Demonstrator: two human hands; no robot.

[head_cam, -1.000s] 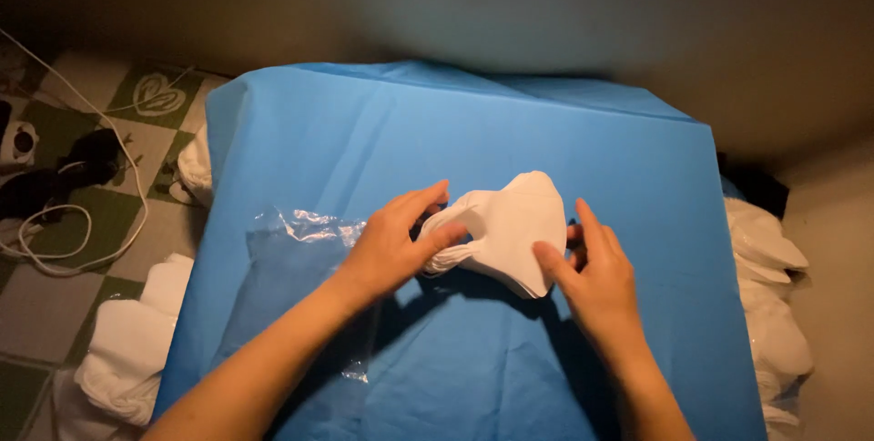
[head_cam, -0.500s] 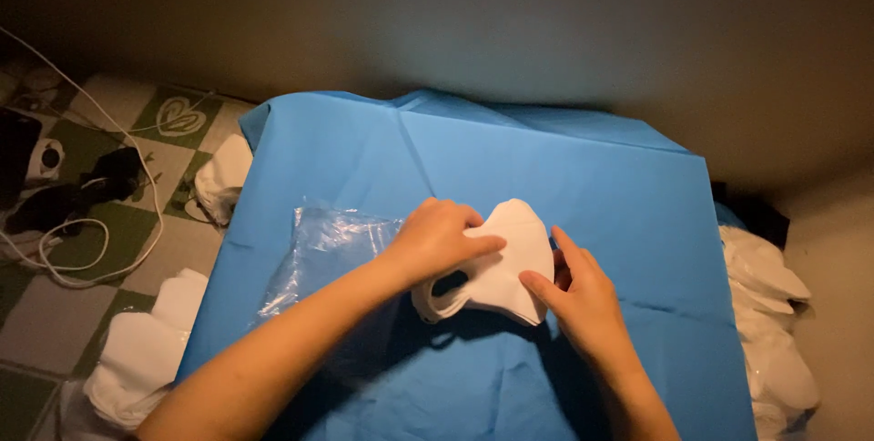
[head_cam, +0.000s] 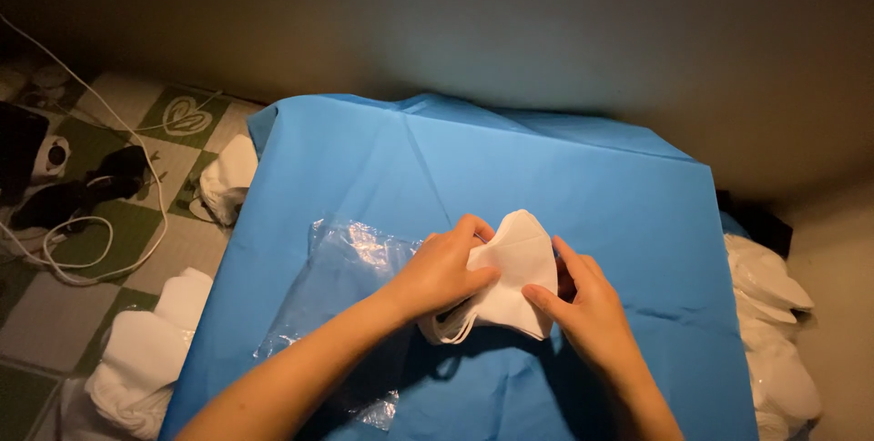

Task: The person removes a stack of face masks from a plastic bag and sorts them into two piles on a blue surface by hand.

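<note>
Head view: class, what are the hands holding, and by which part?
A stack of white folded masks: left hand grips its left side, right hand its right edge.

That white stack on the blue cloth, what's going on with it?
A person is holding a small stack of white folded masks between both hands above a blue cloth. The left hand lies over the stack's left side, and the right hand steadies its right edge with the thumb on top. A clear plastic bag lies flat on the cloth just left of the hands. More white masks are heaped on the floor beside it.
</note>
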